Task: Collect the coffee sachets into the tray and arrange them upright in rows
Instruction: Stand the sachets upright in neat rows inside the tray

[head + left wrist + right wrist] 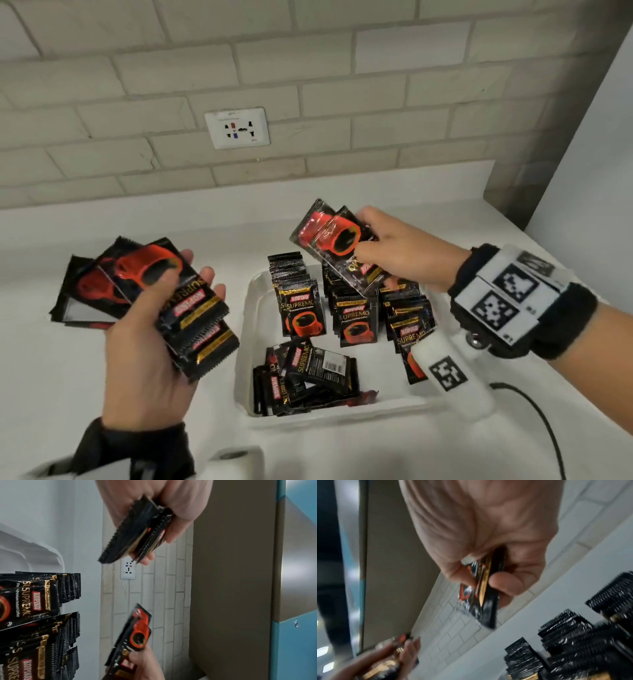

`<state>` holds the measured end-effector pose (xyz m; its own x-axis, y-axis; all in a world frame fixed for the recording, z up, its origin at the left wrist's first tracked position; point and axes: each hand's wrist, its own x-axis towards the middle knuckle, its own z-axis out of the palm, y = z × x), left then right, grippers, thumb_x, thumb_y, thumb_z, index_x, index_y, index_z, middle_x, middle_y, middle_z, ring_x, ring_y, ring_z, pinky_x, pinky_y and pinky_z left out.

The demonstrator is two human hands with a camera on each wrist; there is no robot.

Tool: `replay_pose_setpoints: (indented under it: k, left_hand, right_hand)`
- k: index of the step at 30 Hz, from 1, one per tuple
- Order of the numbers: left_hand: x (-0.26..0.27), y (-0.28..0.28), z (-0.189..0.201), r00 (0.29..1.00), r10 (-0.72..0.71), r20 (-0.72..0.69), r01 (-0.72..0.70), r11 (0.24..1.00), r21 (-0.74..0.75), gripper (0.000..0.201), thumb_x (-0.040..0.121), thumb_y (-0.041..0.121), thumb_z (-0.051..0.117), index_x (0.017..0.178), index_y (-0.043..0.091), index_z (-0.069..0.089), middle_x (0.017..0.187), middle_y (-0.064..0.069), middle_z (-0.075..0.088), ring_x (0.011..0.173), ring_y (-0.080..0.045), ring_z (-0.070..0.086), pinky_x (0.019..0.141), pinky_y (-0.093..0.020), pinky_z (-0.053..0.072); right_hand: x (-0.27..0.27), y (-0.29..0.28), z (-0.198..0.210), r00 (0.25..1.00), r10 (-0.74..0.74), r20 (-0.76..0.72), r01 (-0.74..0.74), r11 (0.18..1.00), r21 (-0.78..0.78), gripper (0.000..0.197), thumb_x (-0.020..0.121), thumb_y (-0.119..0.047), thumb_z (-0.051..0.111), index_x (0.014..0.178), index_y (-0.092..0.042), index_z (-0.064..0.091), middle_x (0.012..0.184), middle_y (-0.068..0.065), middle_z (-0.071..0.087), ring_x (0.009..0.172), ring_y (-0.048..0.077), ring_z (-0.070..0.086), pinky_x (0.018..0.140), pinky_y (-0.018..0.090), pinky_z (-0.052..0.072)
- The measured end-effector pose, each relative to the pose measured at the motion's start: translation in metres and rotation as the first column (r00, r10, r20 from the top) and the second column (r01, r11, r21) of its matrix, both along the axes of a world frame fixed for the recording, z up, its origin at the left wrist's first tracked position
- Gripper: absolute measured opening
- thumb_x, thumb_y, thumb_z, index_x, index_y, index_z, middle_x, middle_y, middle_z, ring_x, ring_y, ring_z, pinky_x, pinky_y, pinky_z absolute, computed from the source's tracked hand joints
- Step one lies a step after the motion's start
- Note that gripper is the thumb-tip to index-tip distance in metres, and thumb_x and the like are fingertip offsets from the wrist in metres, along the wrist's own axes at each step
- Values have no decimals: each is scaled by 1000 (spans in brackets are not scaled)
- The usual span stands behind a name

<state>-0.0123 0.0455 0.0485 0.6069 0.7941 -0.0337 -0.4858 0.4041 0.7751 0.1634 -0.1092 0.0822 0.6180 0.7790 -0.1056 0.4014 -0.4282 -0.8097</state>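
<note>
Our right hand (397,250) pinches two or three sachets (337,241) above the far end of the tray (248,359), printed side up and upside down. Our left hand (144,342) cups a thicker stack (185,308) left of the tray, thumb across it. Three upright rows (356,308) stand at the far end; a loose heap (308,377) lies flat at the near end, and a few more (78,298) wait on the counter (51,394). We should turn the pinched sachets logo-up, square their edges, then slide them behind a row without tipping it.
</note>
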Motion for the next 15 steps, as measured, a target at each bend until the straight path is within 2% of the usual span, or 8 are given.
replay_pose_setpoints:
  k: [2,4,6,9,12,14,15]
  left_hand:
    - [-1,-2,-1,1000,-3,-14,4,1000,14,15,92,13,48,99,17,60,95,8,70,80,-8,69,66,-25,57]
    - [-2,-2,-3,1000,-11,-24,12,1000,20,15,91,13,48,98,16,61,94,8,70,80,-8,69,64,-25,57]
    - [-3,0,-5,999,-20,-37,21,1000,17,16,86,13,51,98,16,62,94,8,71,81,-9,70,63,-24,57]
    - [-3,3,-4,998,-19,-57,20,1000,10,30,71,18,57,101,16,63,99,6,70,83,-9,70,64,-25,57]
    - [-3,6,-4,997,-18,-72,18,1000,-1,24,76,17,56,99,16,63,94,7,72,81,-9,71,66,-27,59]
    - [-2,5,-3,995,-37,-90,37,999,-5,16,86,14,52,97,17,63,82,7,74,74,-8,71,69,-28,59]
    - [-1,5,-3,994,-47,-101,47,999,-7,16,88,14,50,97,17,63,77,6,74,71,-8,71,68,-28,58]
  right_hand:
    - [-1,15,1,956,169,240,-119,971,-210,27,89,-18,52,115,-23,44,106,1,57,75,17,55,58,23,44]
    - [-3,30,0,832,325,449,-135,905,-404,30,87,-21,55,116,-26,51,108,-3,57,90,18,54,67,27,42]
    - [-3,48,-1,705,438,557,-112,845,-524,31,86,-25,56,117,-28,55,104,-5,57,95,18,54,67,26,36]
    - [-3,75,-8,638,553,536,-128,763,-634,30,85,-24,58,114,-21,61,105,0,63,93,21,59,54,22,35]
    - [-4,98,-17,601,651,464,-140,658,-740,32,86,-18,60,117,-11,58,108,7,64,81,19,59,49,21,37]
    - [-7,108,-23,567,704,428,-135,592,-795,31,85,-18,62,114,-9,57,94,4,62,68,15,51,47,20,36]
    - [-8,111,-26,560,712,424,-129,580,-804,23,85,-18,62,105,-8,58,82,1,57,61,13,48,45,20,34]
